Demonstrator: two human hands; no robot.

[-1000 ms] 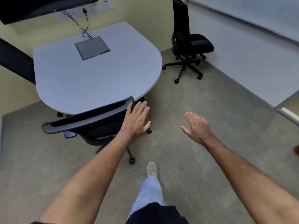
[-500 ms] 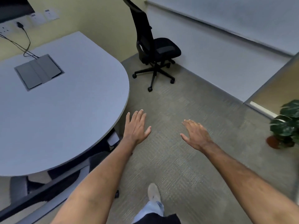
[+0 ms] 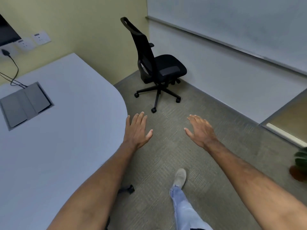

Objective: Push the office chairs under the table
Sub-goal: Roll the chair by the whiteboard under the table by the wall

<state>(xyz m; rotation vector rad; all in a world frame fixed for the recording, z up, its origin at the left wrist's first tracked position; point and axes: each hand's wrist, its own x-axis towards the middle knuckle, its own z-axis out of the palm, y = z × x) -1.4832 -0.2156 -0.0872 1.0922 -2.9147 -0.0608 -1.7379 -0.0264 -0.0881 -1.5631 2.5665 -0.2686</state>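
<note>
A black office chair (image 3: 156, 63) stands on the carpet in the far corner, apart from the pale grey table (image 3: 66, 130) at the left, its back turned toward the table. My left hand (image 3: 137, 130) is open with fingers spread, hovering beside the table's rounded edge. My right hand (image 3: 201, 130) is open too, palm down over the carpet. Both hands hold nothing and are well short of the chair. Under the table's near edge only a caster (image 3: 129, 189) of another chair shows; the rest of it is hidden.
A grey cable box (image 3: 25, 105) is set into the tabletop, with black cables running to wall sockets (image 3: 39, 37). A white wall with a whiteboard runs along the right. A potted plant (image 3: 300, 165) sits at the right edge. My foot (image 3: 180, 177) is on the carpet.
My left hand has left the backrest of the chair at the table, which is now almost out of sight. My view has swung right, bringing the corner chair closer and more central.
</note>
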